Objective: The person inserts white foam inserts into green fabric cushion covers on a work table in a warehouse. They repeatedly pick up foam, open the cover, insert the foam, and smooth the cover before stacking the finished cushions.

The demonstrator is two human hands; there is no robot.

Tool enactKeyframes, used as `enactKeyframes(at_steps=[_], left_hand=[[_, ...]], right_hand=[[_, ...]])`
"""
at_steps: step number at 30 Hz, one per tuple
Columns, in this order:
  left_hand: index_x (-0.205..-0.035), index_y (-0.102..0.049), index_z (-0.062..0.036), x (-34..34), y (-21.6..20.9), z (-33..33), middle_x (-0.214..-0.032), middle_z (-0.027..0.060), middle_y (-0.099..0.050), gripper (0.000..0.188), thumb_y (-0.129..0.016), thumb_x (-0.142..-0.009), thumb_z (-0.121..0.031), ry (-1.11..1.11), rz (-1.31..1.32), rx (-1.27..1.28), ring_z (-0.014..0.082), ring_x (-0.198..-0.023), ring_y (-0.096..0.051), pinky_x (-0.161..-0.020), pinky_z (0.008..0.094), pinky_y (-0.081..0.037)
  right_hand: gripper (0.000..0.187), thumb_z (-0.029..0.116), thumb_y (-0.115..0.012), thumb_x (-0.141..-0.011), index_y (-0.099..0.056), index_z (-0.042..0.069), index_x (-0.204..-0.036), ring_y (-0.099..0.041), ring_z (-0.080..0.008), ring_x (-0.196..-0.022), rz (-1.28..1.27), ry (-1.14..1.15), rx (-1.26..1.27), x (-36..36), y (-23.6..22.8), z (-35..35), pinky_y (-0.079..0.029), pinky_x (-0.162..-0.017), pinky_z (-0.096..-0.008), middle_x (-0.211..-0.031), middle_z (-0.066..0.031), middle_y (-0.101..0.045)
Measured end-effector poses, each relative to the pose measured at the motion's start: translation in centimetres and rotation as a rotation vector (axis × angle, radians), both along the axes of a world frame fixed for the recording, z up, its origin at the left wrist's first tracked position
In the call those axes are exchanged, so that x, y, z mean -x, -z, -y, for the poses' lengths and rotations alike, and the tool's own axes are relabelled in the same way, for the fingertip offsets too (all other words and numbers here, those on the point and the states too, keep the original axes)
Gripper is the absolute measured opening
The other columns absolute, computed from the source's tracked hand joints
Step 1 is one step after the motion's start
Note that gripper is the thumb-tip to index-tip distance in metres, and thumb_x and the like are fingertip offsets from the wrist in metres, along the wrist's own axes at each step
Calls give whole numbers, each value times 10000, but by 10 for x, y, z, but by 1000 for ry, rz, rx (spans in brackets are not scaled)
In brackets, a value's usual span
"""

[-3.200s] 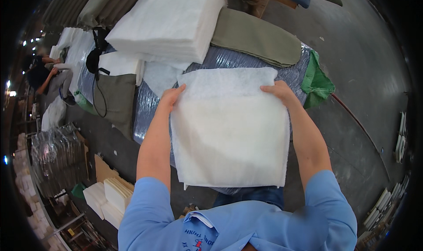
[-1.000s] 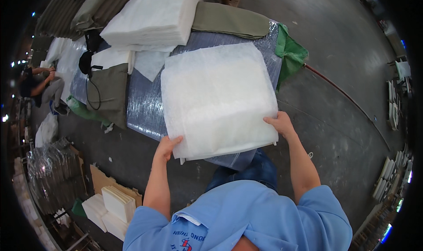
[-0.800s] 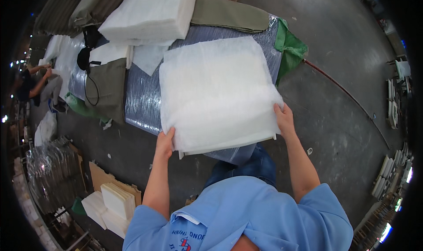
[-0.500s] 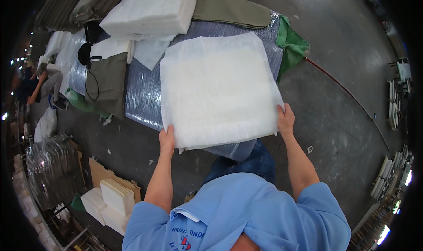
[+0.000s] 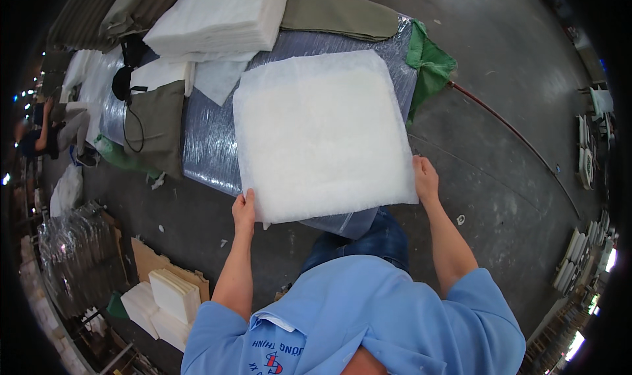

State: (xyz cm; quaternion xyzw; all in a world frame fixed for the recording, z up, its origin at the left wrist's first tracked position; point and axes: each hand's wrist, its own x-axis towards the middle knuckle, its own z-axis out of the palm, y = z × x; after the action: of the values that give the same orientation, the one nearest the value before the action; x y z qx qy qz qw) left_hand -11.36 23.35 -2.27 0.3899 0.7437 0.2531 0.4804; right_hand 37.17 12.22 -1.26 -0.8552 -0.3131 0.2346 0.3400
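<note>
A white, roughly square cushion pad (image 5: 322, 134) covered in fluffy wadding lies in front of me, over the near part of a plastic-wrapped surface (image 5: 210, 148). My left hand (image 5: 243, 210) is closed on its near left corner, thumb on top and fingers mostly hidden beneath. At the right edge, close to the near corner, my right hand (image 5: 426, 179) grips the pad's side with fingers curled. The pad's underside is out of sight.
Behind the pad are a thick stack of white wadding sheets (image 5: 217, 19) and a folded olive cloth (image 5: 339, 14). Olive fabric (image 5: 155, 128) with a black cord hangs at left. White foam blocks (image 5: 174, 296) stand lower left; a reddish hose (image 5: 507, 125) crosses the floor. A person (image 5: 49, 134) is far left.
The pad's near edge and right corner look smoother and straighter, with less wadding hanging down. Both hands stay at the pad's sides; the whole view has shifted slightly.
</note>
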Motion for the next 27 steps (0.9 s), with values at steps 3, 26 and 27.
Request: enactKeyframes(at_steps=[3, 26, 27], left_hand=[[-1106, -704, 38, -13, -1, 12, -976, 76, -741, 383, -640, -1023, -331, -56, 62, -42, 123, -849, -661, -766, 321, -528], [-1239, -665, -39, -18, -25, -154, -945, 55, -673, 673, -542, -974, -646, 91, 36, 193, 147, -749, -610, -610, 324, -436], [-1228, -671, -35, -38, -28, -175, -935, 46, -672, 644, -583, -966, -617, 99, 62, 199, 140, -749, -604, -611, 326, -436]], right_hand=[[341, 355, -648, -978, -634, 19, -926, -601, -277, -687, 125, -126, 44, 17, 2, 12, -480, -686, -419, -790, -159, -649], [450, 524, -596, -1003, -693, 91, -1074, -505, -132, -639, -838, -24, 102, -48, -14, -142, -409, -586, -334, -763, 61, -564], [417, 495, -641, -985, -695, 83, -1010, -488, -130, -629, -895, 103, 18, -43, -6, -162, -401, -585, -336, -739, 59, -552]])
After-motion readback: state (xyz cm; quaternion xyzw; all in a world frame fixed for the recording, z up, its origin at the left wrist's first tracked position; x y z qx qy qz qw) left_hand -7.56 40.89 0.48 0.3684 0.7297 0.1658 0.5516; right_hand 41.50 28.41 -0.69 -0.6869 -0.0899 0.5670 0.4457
